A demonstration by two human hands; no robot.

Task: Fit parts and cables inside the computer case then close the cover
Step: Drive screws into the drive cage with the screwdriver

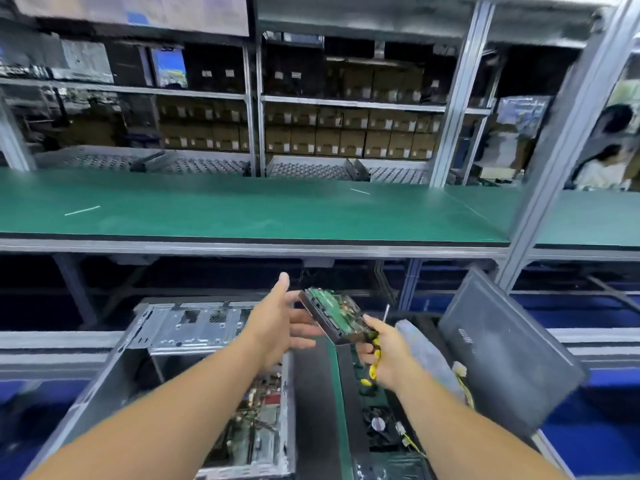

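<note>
Green bench [242,213] behind; right hand [384,355] fingers grip hard drive [337,315], left hand [277,323] fingers spread beside it

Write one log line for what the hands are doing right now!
right hand: grips hard drive | left hand: open beside it | computer case: open below

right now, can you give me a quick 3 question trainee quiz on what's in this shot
1. True or false: the hard drive is already seated inside the open computer case.
2. Which hand grips the hard drive? A. left hand B. right hand C. neither
3. Fill the gap: the drive is held with its green ____ side facing up.

Key
1. False. It is held in the air above the case.
2. B. The right hand grips its near end, along with a yellow-handled tool; the left hand is open beside its other end.
3. Circuit board.
</note>
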